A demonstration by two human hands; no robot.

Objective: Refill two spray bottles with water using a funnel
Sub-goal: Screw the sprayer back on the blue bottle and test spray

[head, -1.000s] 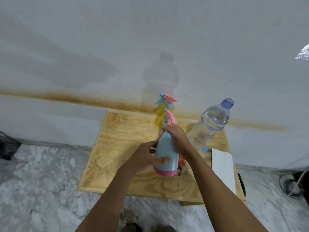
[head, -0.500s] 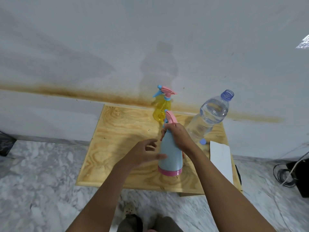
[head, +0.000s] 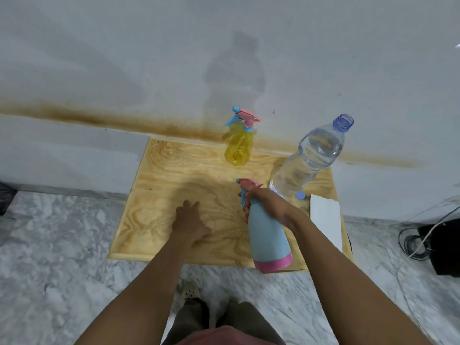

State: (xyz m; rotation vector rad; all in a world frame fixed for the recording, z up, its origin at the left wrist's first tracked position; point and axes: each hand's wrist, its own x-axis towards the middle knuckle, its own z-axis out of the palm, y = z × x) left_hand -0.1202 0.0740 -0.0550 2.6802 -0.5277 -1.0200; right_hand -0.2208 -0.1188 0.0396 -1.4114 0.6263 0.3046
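My right hand grips the neck of a light-blue spray bottle with a pink base and pink trigger head, held over the front right of the wooden table. My left hand hovers with relaxed fingers over the table's middle and holds nothing. A yellow spray bottle with a pink and blue head stands at the back by the wall. To its right stands a large clear water bottle, uncapped, with its blue cap lying at its foot. No funnel is visible.
A white sheet lies along the table's right edge. The table stands against a stained white wall on a marble floor. A black box with coiled cables sits on the floor to the right, and a dark object at the far left.
My left hand has let go of the blue bottle's body and moved left over the table. My right hand has carried the bottle to the right and toward the front edge.
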